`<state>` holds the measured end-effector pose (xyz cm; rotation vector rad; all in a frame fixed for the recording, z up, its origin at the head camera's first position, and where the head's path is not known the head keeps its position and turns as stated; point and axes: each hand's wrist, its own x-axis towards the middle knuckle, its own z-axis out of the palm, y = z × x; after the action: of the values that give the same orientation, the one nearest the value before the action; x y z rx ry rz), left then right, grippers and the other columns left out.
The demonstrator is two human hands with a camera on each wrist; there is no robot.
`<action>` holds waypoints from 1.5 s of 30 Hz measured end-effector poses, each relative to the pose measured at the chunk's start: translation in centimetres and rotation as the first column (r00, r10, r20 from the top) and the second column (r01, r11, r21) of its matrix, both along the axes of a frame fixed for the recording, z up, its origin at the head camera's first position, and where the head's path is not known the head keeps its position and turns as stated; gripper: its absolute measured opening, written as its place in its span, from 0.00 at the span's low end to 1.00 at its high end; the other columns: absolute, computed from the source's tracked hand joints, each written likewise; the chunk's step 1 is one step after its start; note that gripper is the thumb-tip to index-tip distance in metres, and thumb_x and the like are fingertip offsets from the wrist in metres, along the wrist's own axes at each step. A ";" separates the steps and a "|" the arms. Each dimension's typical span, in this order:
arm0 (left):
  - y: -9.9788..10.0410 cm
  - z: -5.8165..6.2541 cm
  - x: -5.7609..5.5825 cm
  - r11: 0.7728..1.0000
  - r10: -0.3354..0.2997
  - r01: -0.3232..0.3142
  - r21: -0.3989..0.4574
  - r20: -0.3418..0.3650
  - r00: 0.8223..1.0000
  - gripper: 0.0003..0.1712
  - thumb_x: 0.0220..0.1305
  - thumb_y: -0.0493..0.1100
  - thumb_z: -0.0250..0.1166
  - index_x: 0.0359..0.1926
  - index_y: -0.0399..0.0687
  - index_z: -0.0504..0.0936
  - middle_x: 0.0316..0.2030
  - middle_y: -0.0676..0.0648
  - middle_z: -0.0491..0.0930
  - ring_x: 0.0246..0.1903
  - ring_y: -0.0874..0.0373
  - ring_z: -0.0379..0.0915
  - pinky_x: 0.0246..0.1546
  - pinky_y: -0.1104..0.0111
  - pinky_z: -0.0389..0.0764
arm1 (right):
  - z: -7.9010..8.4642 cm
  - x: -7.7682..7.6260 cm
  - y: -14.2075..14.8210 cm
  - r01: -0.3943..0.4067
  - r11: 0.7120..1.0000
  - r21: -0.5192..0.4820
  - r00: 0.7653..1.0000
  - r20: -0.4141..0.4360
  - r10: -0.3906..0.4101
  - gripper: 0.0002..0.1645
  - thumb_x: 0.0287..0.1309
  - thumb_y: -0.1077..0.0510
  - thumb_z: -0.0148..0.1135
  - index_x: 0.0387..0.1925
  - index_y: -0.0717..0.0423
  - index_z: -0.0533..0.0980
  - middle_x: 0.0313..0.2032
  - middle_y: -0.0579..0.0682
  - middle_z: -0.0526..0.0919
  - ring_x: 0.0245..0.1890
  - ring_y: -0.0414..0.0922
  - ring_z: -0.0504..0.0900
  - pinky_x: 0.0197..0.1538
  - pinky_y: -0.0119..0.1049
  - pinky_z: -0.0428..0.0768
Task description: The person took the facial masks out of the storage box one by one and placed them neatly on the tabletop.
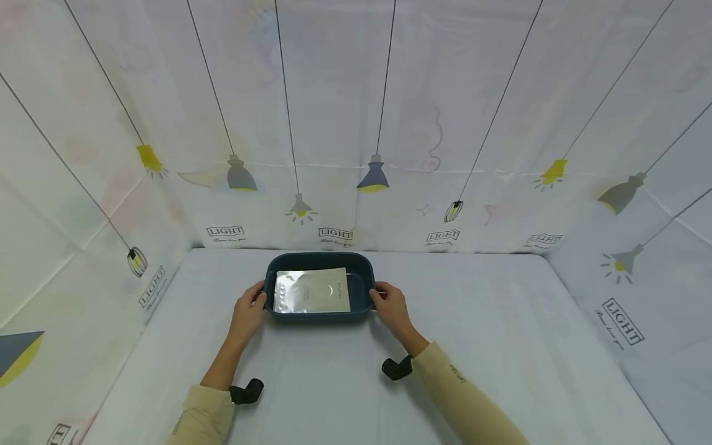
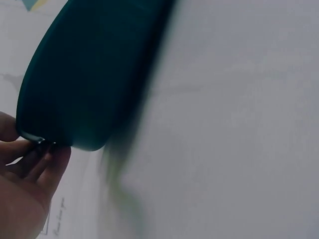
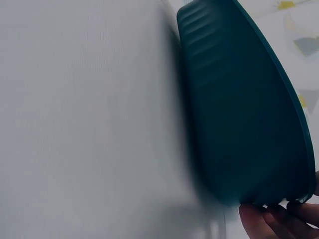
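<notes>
A dark teal rectangular dish (image 1: 317,319) with rounded corners is held between both hands near the table's far edge. Inside it lies a flat, shiny silver-beige packet (image 1: 319,292) with small print. My left hand (image 1: 248,312) grips the dish's left end, thumb on top and fingers beneath the rim. At the opposite end my right hand (image 1: 392,308) holds the rim the same way. Both wrist views show the outer side of the dish (image 2: 84,74), with the fingers (image 3: 259,221) curled under its end. The packet is hidden in those views.
A white cloth covers the table (image 1: 473,334). Behind it and at both sides hangs a pale curtain (image 1: 334,93) printed with lamps. Black wrist cameras (image 1: 397,369) stick out from both beige sleeves (image 1: 461,395).
</notes>
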<state>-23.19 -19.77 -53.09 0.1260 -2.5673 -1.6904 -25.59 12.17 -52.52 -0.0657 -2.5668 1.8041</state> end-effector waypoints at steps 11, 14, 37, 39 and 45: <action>-2.7 -0.4 0.6 1.000 0.017 -0.017 -0.019 -0.004 1.000 0.26 0.76 0.38 0.43 0.71 0.33 0.60 0.68 0.31 0.64 0.67 0.40 0.61 0.68 0.48 0.62 | -0.4 0.4 -2.9 -0.021 0.999 0.033 0.999 -0.027 0.022 0.19 0.68 0.61 0.54 0.56 0.68 0.75 0.50 0.63 0.81 0.44 0.49 0.82 0.42 0.38 0.84; -3.0 -0.6 0.6 1.000 0.016 -0.016 -0.014 -0.001 1.000 0.27 0.76 0.39 0.43 0.71 0.33 0.59 0.69 0.31 0.62 0.68 0.40 0.59 0.68 0.49 0.62 | -0.4 0.5 -3.3 -0.017 0.999 0.030 0.999 -0.029 0.018 0.19 0.68 0.61 0.54 0.56 0.68 0.75 0.50 0.62 0.82 0.44 0.49 0.82 0.42 0.38 0.84; -2.9 -1.3 0.7 0.988 0.117 -0.115 0.098 -0.012 0.993 0.25 0.75 0.40 0.48 0.69 0.40 0.66 0.68 0.38 0.68 0.60 0.50 0.67 0.42 0.91 0.64 | 0.1 0.1 -2.3 -0.069 0.994 0.085 0.997 0.045 0.066 0.21 0.67 0.57 0.57 0.57 0.64 0.75 0.48 0.59 0.83 0.39 0.47 0.84 0.41 0.36 0.83; -2.8 -1.3 0.8 0.988 0.121 -0.119 0.100 -0.011 0.993 0.24 0.75 0.40 0.48 0.69 0.40 0.66 0.67 0.38 0.68 0.59 0.51 0.67 0.43 0.90 0.65 | 0.2 0.0 -1.9 -0.079 0.992 0.097 0.995 0.060 0.074 0.21 0.67 0.57 0.57 0.57 0.64 0.75 0.48 0.59 0.83 0.39 0.48 0.84 0.40 0.36 0.83; -2.4 -1.2 1.0 0.981 0.160 -0.155 0.120 -0.039 0.986 0.23 0.75 0.40 0.51 0.67 0.39 0.70 0.66 0.38 0.70 0.60 0.52 0.66 0.61 0.65 0.68 | 1.5 -0.8 -0.9 -0.114 0.983 0.146 0.991 0.082 0.103 0.22 0.66 0.56 0.58 0.58 0.64 0.75 0.51 0.59 0.83 0.44 0.51 0.84 0.43 0.38 0.84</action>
<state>-22.15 -22.17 -54.29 0.2826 -2.3549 -1.7601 -26.35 11.23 -50.99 0.0090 -2.8012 1.6639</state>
